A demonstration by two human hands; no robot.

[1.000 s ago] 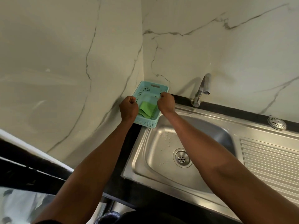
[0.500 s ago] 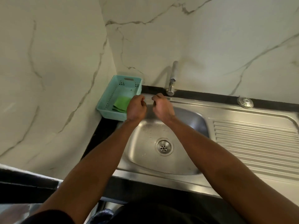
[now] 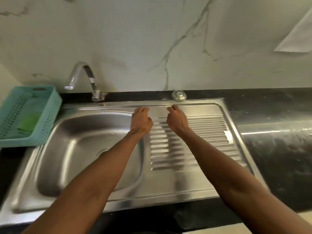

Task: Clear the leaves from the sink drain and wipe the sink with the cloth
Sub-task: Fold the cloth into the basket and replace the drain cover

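- Head view: landmark for all positions is the sink, a stainless unit with the basin on its left part and a ribbed drainboard on its right part.
- Left hand hovers over the divide between basin and drainboard, near the sink's back rim. Fingers loosely curled, partly open, holding nothing.
- Right hand hovers over the drainboard's back left corner, apart from the left hand. Fingers loosely curled with the fingertips toward the back rim; nothing in its grip.
- Cloth: green, lying inside the teal perforated basket that stands on the counter just left of the sink. Neither hand is near it.
- Strainer cap: small round metal piece resting at the sink's back edge, just beyond the right hand's fingertips and not touched.
- Drain: mostly hidden behind the left forearm; only a blurred arc of its rim shows. No leaves can be made out in basin or drain; frame is motion-blurred.
- Handling, judged: the cloth looks thin, soft and light, so it should fold and bunch freely; pinch a raised fold or edge and lift it clear of the basket wall, since a light basket may shift if the cloth drags.
- Handling, judged: the strainer cap looks rigid, light and smooth, possibly slippery if wet; grip its rim or centre knob with the fingertips.
- Tap stands at the sink's back left; no water seen running.
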